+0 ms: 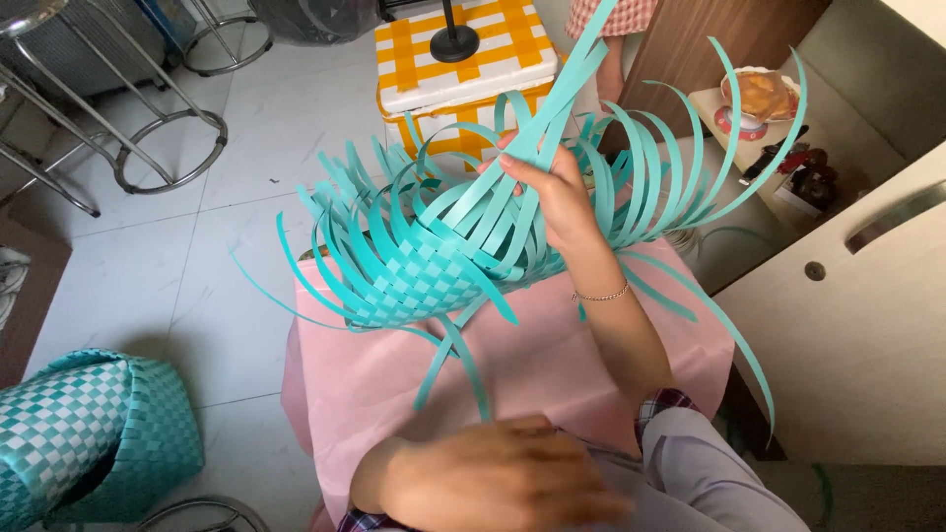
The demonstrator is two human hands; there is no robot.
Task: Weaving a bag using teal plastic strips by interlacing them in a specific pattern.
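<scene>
Two hands, right hand (554, 192) fingers clamped on teal strips (552, 108), left hand (493, 478) blurred, woven basket (84, 433) nearby

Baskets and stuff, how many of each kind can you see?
Teal woven baskets: 2, the unfinished basket gripped by the right hand and the finished basket on the floor.
Yellow checked box: 1
Metal stools: 2
Pink cloth: 1
Total: 6
</scene>
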